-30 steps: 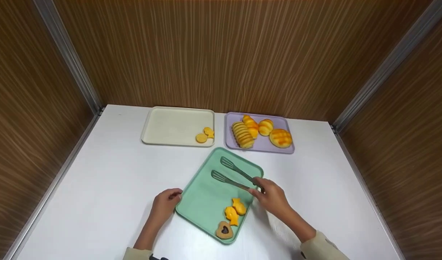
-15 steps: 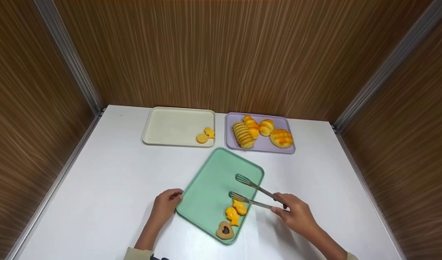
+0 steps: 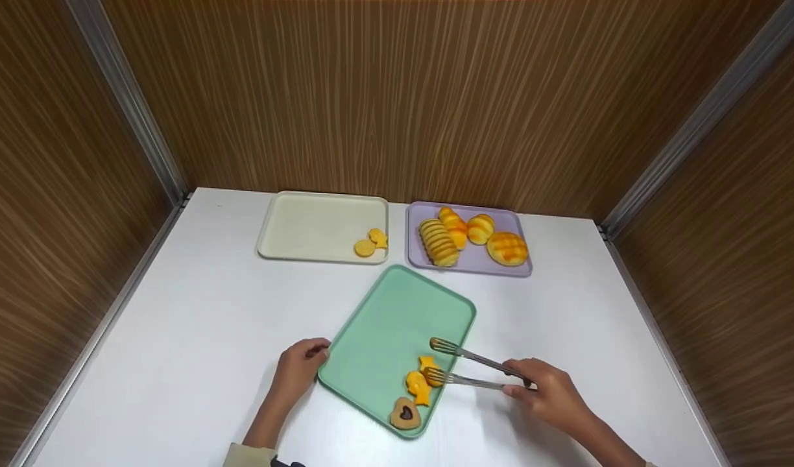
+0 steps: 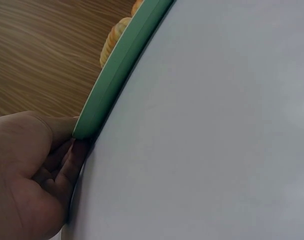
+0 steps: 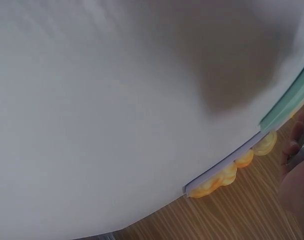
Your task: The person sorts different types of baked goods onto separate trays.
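In the head view my left hand (image 3: 298,371) pinches the left corner of a green tray (image 3: 377,331), thumb on the rim and fingers against its side in the left wrist view. My right hand (image 3: 547,392) grips metal tongs (image 3: 489,362) from the right side of the tray. The tongs' slotted tips stand apart; the lower tip covers part of one yellow fish-shaped cookie (image 3: 426,363). Beside it on the tray lie another fish-shaped cookie (image 3: 418,389) and a heart-shaped cookie (image 3: 405,423) with a dark centre. Nothing visible is clamped between the tips.
Behind, a cream tray (image 3: 319,227) holds a round cookie (image 3: 364,248) and a fish-shaped cookie (image 3: 377,238). A purple tray (image 3: 469,261) beside it carries several breads (image 3: 507,249). Wood-grain walls (image 3: 397,97) enclose the white table (image 3: 196,311).
My right hand has drawn back right and toward me with the tongs, their tips shifting from the tray's far part to above the fish-shaped cookies. My left hand stays at the tray corner.
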Motion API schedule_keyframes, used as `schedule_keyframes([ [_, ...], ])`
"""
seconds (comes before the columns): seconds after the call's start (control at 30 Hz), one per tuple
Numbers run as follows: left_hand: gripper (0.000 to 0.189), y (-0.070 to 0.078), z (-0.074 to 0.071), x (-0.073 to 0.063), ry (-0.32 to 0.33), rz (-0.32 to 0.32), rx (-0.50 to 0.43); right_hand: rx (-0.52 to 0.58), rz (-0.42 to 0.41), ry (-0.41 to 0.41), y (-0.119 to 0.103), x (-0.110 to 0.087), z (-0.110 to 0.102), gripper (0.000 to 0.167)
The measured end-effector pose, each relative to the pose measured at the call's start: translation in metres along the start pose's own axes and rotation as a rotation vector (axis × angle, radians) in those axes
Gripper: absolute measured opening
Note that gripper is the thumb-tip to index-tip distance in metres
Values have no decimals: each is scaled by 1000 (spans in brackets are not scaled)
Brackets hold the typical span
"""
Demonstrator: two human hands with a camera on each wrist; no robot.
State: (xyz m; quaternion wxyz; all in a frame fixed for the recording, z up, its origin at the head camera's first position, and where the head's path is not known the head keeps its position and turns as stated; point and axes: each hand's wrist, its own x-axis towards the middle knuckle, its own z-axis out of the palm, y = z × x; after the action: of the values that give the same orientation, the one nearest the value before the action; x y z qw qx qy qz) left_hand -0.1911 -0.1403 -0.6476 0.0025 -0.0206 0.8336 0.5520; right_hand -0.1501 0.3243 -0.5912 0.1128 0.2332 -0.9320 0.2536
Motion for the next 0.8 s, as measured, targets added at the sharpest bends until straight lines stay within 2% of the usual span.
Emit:
schedule_keyframes([
  [0.13,22,0,0,0,-1,-3,0,-21,-18,-14,1,-1,-6,29],
  [0.37,21,0,2,0,4,-6,6,-61,-68,11,1,-1,-9,31],
  [0.63,20,0,2,0,18,-11,2,-131,-99,79,0,3,-7,32],
  [0.8,20,-1,2,1,17,2,6,-150,-98,82,-3,6,-1,32],
])
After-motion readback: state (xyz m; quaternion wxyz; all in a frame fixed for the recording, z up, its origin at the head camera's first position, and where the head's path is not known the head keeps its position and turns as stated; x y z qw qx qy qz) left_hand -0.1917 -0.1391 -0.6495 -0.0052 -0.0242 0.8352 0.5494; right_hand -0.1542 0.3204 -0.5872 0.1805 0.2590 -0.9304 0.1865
